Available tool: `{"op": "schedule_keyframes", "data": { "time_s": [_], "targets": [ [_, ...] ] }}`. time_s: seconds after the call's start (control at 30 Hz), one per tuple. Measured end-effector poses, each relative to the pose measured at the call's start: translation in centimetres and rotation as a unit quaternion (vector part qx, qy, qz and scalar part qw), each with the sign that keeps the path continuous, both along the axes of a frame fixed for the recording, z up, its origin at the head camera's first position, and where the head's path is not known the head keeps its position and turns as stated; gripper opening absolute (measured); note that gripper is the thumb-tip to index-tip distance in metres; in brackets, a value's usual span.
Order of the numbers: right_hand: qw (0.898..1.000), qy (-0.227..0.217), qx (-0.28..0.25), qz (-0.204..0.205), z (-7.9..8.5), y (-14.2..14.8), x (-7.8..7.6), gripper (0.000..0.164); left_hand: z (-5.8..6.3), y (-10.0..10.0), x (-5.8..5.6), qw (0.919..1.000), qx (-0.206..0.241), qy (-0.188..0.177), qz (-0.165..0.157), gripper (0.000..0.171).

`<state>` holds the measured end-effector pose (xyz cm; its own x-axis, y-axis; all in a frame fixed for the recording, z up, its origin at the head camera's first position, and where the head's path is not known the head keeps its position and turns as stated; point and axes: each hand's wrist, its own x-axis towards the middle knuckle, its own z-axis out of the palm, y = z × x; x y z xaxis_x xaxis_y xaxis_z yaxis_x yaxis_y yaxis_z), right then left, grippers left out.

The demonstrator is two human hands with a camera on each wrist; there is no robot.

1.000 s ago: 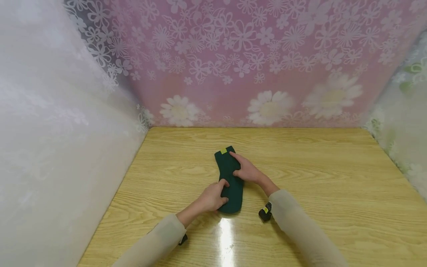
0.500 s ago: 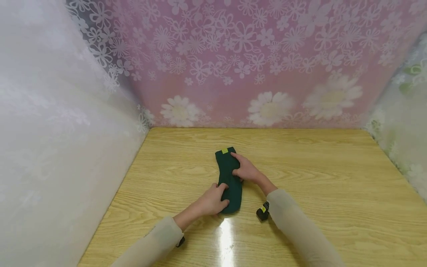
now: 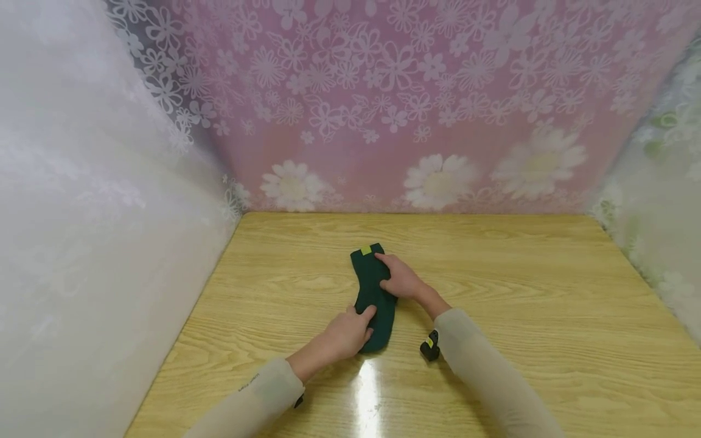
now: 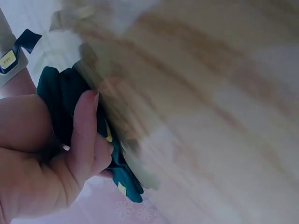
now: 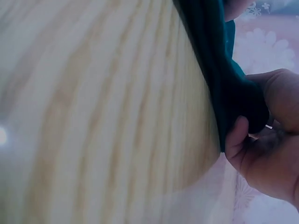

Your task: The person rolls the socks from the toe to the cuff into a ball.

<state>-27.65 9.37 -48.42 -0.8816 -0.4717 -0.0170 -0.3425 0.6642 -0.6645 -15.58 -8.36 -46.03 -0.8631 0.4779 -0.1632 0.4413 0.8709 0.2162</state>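
Observation:
A pair of dark green socks (image 3: 376, 322), layered together, lies lengthwise over the table with a yellow-green label (image 3: 366, 250) at the far cuff end. My left hand (image 3: 345, 334) grips the left edge near the rounded toe end, thumb and fingers round the cloth. On the opposite edge, closer to the cuff, my right hand (image 3: 404, 278) holds the fabric with its thumb on top and index finger stretched toward the cuff. The left wrist view shows the stacked layers of the socks (image 4: 60, 93) bunched in the left hand. From the right side, the right wrist view shows the socks (image 5: 212, 60) pinched along their edge.
The wood-grain table (image 3: 520, 274) reflects a bright streak of light at the front. A pink flowered wall (image 3: 350, 146) closes the back, with pale walls at either side. A small black wrist device (image 3: 429, 347) sits by the right sleeve.
The left hand has slid slightly toward the front along the sock edge, and its fingers have shifted. The right hand keeps its hold; the socks barely move while the view tips a little.

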Motion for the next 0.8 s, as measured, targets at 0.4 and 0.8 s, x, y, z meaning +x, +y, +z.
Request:
{"op": "schedule_keyframes", "data": {
  "time_s": [0.4, 0.8],
  "targets": [
    [0.999, 0.03, -0.022, 0.015, -0.1, 0.5, 0.6, 0.061, 0.0, -2.0, -1.1, 0.9792, 0.125, -0.158, -0.021, 0.055],
    [0.997, 0.046, 0.062, -0.024, -0.2, 0.4, 1.1, 0.062, 0.2, -2.1, -0.9, 0.9753, 0.136, -0.173, -0.019, 0.056]
  ]
}}
